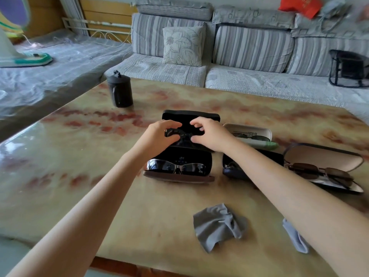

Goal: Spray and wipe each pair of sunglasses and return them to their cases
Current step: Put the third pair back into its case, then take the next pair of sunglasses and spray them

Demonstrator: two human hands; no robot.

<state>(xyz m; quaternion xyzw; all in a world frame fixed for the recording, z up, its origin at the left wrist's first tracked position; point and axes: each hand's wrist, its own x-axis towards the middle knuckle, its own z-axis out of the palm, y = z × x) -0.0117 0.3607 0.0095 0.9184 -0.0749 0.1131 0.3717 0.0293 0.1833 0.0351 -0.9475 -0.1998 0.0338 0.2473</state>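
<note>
sunglasses (180,135) | pinched between left hand (160,134) and right hand (210,135) fingers | over black case (191,116)

No legible text (case logo (181,158) blurred)

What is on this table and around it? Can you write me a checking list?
Surface: marbled tabletop, glossy.
Job's things: black sunglasses held over the open black case; silver-framed sunglasses in the near case; brown sunglasses in the beige-lined case; a pair in the white case; dark case partly hidden by the right forearm; crumpled grey cloth; paler cloth; green tube, maybe the spray.
Clutter: black lidded mug.
Grips: left hand and right hand both pinch the black sunglasses.
Cables: white cord behind the table.
Surroundings: striped sofa, floral cushion, fan base.
</note>
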